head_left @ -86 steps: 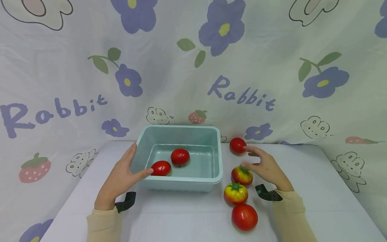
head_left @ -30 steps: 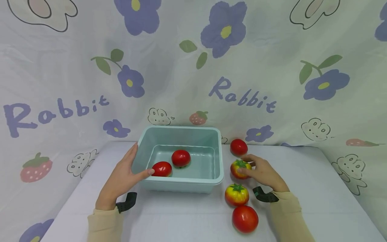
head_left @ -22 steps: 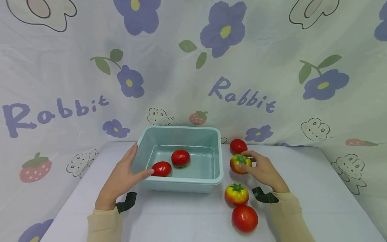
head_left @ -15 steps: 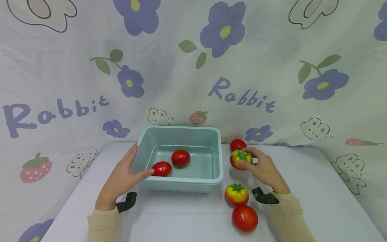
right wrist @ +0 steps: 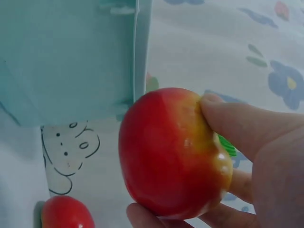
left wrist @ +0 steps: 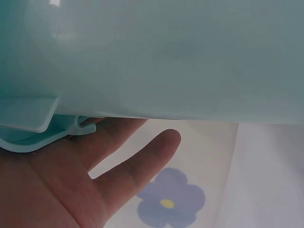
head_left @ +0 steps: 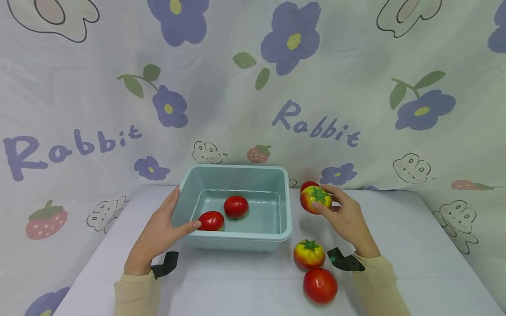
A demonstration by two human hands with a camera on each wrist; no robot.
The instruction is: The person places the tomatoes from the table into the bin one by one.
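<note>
In the head view, a red-and-yellow tomato with a green stalk cap is gripped by the right hand, with thumb and fingers curled round it, and is held clear of the table. A red tomato is mostly hidden just behind the held one. Nearer the person than this hand, a second red-and-yellow tomato and a larger red tomato are seen lying on the table, the one just in front of the other. To the hand's left a pale green bin is found, and two red tomatoes are lying inside it. The left hand is laid flat against the bin's left wall, fingers straight, with the thumb resting at the front rim.

In the left wrist view, the left hand is shown with straight fingers spread under the bin's rim and wall; nothing is grasped.

In the right wrist view, the held tomato is pinched between the thumb above and the fingers below. The bin's outer wall is seen beyond it, close but apart, and a red tomato lies on the table below.
</note>
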